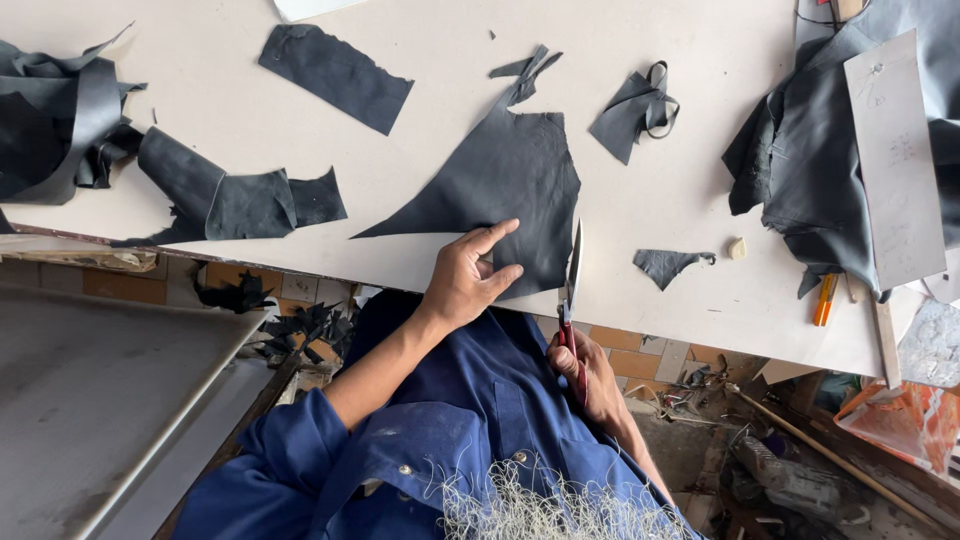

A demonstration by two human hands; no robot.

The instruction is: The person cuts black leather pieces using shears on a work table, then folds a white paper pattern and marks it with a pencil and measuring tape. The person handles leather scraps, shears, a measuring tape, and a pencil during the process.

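A dark grey leather piece (505, 180), roughly triangular, lies flat on the pale worktable (250, 110). My left hand (468, 275) presses on its near edge with the index finger stretched out. My right hand (580, 365) grips the red handles of a pair of scissors (571, 280) just below the table's edge. The blades point up along the right side of the leather piece and look nearly closed.
Leather offcuts lie across the table: a strip (335, 75) at the back, a folded pile (60, 120) at left, a small scrap (665, 265) at right. A grey rectangular template (895, 160) rests on a leather heap (810, 160). An orange pen (823, 300) lies beside it. Scraps litter the floor (300, 325).
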